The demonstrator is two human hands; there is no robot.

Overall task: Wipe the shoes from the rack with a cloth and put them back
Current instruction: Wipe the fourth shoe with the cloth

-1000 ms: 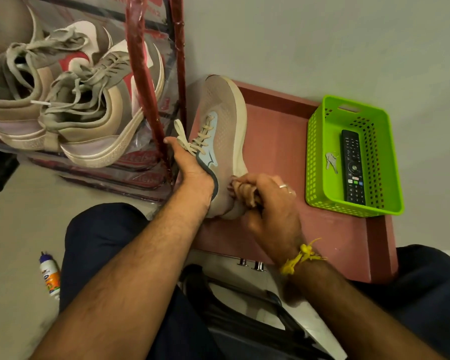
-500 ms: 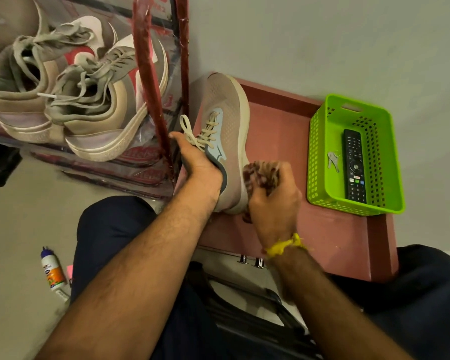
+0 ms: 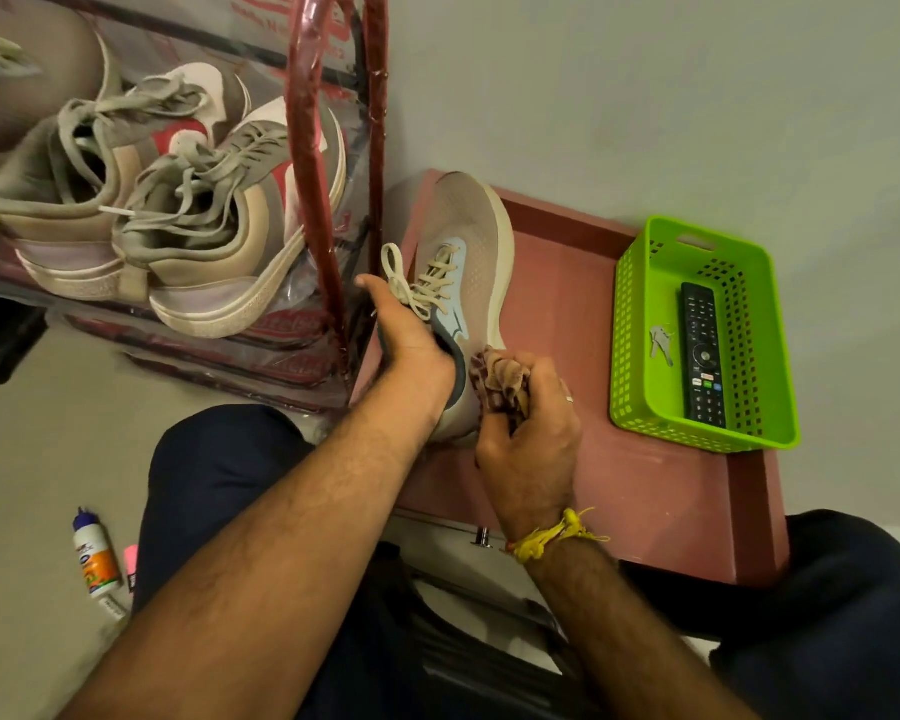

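Pink low table [image 3: 619, 459] against the wall carries the shoe [image 3: 471, 262], just right of the rack [image 3: 333, 163]. Keep your left hand [image 3: 411, 340] gripping its collar. Your right hand [image 3: 533, 433] clutches the cloth [image 3: 500, 379]; press it along the heel side.
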